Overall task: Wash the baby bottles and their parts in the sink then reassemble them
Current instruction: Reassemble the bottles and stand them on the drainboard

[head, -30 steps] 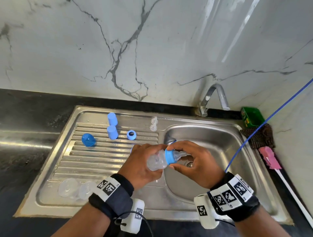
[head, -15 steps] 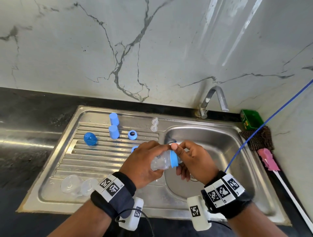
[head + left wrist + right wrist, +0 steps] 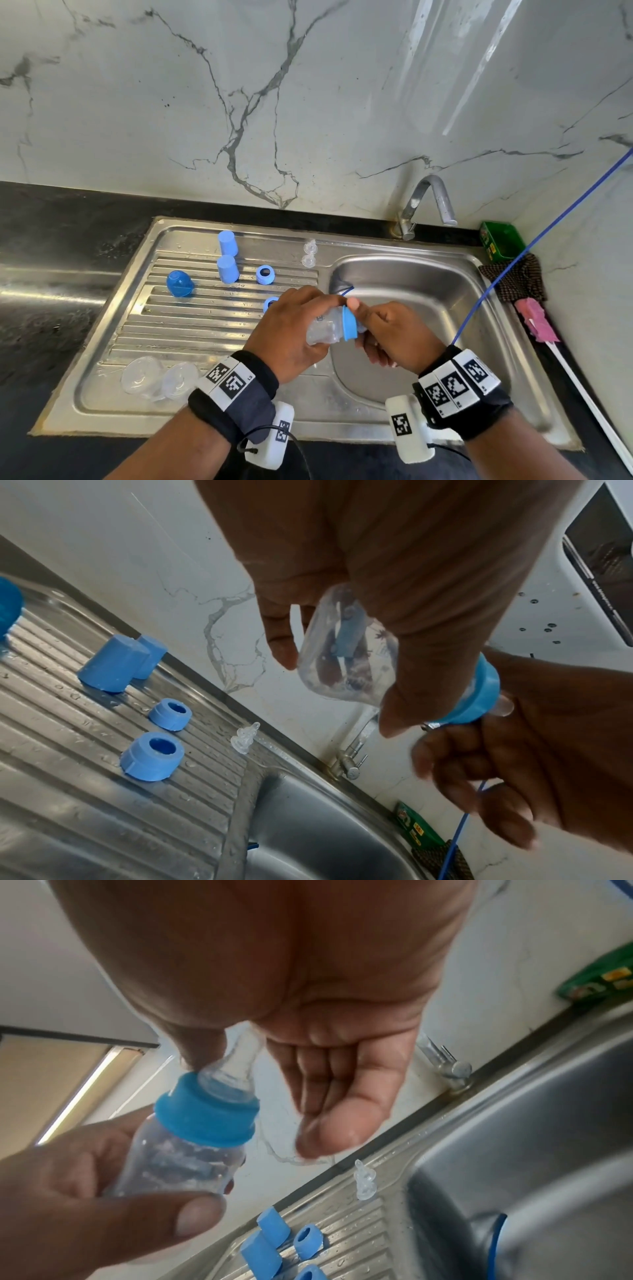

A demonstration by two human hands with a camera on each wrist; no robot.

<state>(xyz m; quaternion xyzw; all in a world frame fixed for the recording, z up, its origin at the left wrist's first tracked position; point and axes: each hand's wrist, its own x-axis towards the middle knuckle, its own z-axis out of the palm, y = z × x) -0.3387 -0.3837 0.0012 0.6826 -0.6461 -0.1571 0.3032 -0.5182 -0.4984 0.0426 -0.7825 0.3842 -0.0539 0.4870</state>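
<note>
Over the edge of the sink basin (image 3: 428, 291) my left hand (image 3: 301, 325) grips the body of a clear baby bottle (image 3: 323, 330), held nearly level with its neck to the right. A blue collar (image 3: 349, 323) with a clear nipple (image 3: 236, 1069) sits on the neck. My right hand (image 3: 380, 329) is at that end, its thumb on the collar's top rim and its fingers curled beneath. In the right wrist view the fingers (image 3: 329, 1096) stand slightly off the nipple. In the left wrist view the collar (image 3: 479, 693) meets the right index finger.
On the ribbed drainboard (image 3: 191, 329) stand two blue caps (image 3: 227, 269), two blue collars (image 3: 264, 274), a blue dome (image 3: 180, 283), clear nipples (image 3: 310, 253) and clear lids (image 3: 142, 375). Right of the tap (image 3: 428, 202) are a green box (image 3: 501, 240), cloth (image 3: 513, 277), pink brush (image 3: 536, 323) and blue cord (image 3: 513, 267).
My right hand has turned around the collar: its fingers, first wrapped over it, now curl beneath, with the thumb on top. The left hand kept the bottle in place.
</note>
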